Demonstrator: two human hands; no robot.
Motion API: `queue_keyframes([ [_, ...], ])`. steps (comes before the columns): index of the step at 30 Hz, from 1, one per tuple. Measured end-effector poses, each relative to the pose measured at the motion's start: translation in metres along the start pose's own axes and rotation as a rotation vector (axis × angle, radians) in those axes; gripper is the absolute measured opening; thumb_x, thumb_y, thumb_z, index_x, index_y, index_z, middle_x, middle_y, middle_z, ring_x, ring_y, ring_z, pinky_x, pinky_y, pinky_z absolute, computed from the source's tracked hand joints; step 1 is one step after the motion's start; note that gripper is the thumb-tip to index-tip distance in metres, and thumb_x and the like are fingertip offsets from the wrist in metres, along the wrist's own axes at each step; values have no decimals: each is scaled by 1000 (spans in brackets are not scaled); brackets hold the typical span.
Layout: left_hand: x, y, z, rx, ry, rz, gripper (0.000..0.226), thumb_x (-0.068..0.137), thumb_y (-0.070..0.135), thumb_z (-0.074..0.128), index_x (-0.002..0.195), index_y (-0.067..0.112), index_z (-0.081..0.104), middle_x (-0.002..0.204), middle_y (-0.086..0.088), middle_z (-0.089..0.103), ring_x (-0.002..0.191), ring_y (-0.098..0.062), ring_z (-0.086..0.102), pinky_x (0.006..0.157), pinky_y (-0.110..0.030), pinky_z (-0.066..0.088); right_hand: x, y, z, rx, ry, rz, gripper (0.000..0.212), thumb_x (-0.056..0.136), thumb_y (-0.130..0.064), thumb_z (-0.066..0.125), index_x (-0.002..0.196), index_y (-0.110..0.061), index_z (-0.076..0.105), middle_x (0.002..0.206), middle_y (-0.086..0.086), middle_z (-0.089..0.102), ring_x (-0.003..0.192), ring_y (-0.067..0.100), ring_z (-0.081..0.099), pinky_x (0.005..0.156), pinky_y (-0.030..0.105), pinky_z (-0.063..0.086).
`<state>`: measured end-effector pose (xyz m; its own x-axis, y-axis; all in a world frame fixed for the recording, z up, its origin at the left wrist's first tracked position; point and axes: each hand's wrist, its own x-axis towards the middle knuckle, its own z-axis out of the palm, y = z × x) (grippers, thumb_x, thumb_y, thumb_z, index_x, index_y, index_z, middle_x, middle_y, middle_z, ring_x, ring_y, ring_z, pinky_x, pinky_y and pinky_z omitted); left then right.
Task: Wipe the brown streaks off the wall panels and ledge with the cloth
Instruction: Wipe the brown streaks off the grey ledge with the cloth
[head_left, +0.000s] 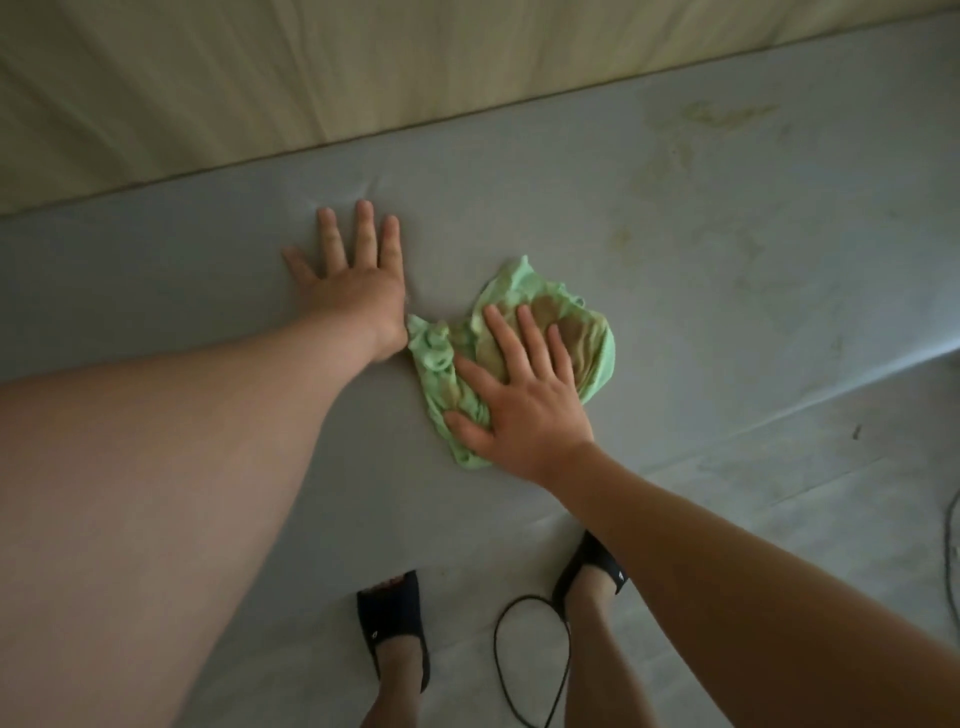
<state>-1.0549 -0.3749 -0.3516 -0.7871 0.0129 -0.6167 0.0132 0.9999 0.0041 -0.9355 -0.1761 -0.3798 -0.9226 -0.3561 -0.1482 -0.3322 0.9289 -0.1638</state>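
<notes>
Indoor room, perhaps a home, grey wall panel (519, 208), black slippers (395, 618), loose cable (496, 644)

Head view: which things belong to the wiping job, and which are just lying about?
Job: green cloth, right hand pressing it, left hand flat on grey panel, brown streaks.
Lying about: black cable, black slippers.

I see left hand (358, 291) flat on lower wall panel (519, 208), just left of cloth (514, 283). Right hand (524, 410) lies on cloth, pressing it to same panel. Streaks (670, 150) on panel, up and right of cloth. Upper panel (260, 78) above (seam runs across view). Floor (779, 519) below; left slipper (392, 608), right slipper (592, 566) on it, cable loop (498, 654) between them.
</notes>
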Motion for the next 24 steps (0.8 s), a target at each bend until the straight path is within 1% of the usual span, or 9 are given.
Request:
queue_keyframes([
  [3,-8,6,-3,-21,-4,-46,136,79,66,76,160,23,-25,165,-2,-38,153,-40,-28,120,-72,-2,-12,25,1,-6,3,-161,69,88,-77,50,151,-49,45,172,2,18,159,34,9,127,56,7],
  [5,-12,16,-3,-35,-5,-78,139,77,66,79,161,21,-22,166,-3,-36,155,-38,-24,122,-70,0,-8,46,-2,-4,26,-172,73,87,-79,49,154,-50,41,171,-2,21,159,30,12,127,54,10],
  [9,-16,49,-9,-105,15,-97,126,81,42,80,164,19,-13,169,3,-27,157,-37,-17,122,-69,5,-11,98,-9,-11,49,99,76,88,-82,42,157,-50,33,172,-4,17,159,28,10,127,53,8],
  [10,-16,62,-12,-108,33,-59,124,80,41,79,164,22,-9,170,5,-24,157,-37,-15,122,-69,5,-17,114,-11,-6,47,168,77,88,-83,41,158,-51,30,172,-4,15,159,29,8,128,53,6],
  [13,-14,112,-16,-122,94,65,120,78,56,77,165,27,-1,170,7,-18,157,-40,-11,121,-69,4,-48,158,-15,6,33,331,80,88,-84,39,159,-49,25,173,-1,10,160,30,3,128,54,5],
  [15,-11,149,-20,-158,111,75,119,79,61,76,165,28,0,171,7,-16,157,-40,-10,121,-68,4,-73,188,-18,7,26,452,84,87,-86,37,160,-48,23,173,1,8,160,31,2,128,56,6],
  [18,0,191,-29,-165,123,51,116,81,61,74,166,27,3,171,5,-12,158,-38,-7,122,-69,9,-86,239,-32,51,-4,682,92,83,-90,34,161,-48,14,174,3,0,159,32,-4,127,56,1],
  [21,10,196,-34,-161,141,7,103,87,58,68,165,23,10,172,1,-4,158,-36,-3,122,-68,11,-57,262,-42,161,-40,887,98,80,-93,33,162,-47,5,173,6,-11,158,33,-15,125,57,-8],
  [24,11,183,-34,-207,199,-64,78,94,46,59,160,18,27,171,-4,9,157,-36,6,123,-63,15,-5,250,-48,210,-33,892,102,79,-92,32,163,-42,8,172,11,-16,156,38,-20,123,60,-12],
])
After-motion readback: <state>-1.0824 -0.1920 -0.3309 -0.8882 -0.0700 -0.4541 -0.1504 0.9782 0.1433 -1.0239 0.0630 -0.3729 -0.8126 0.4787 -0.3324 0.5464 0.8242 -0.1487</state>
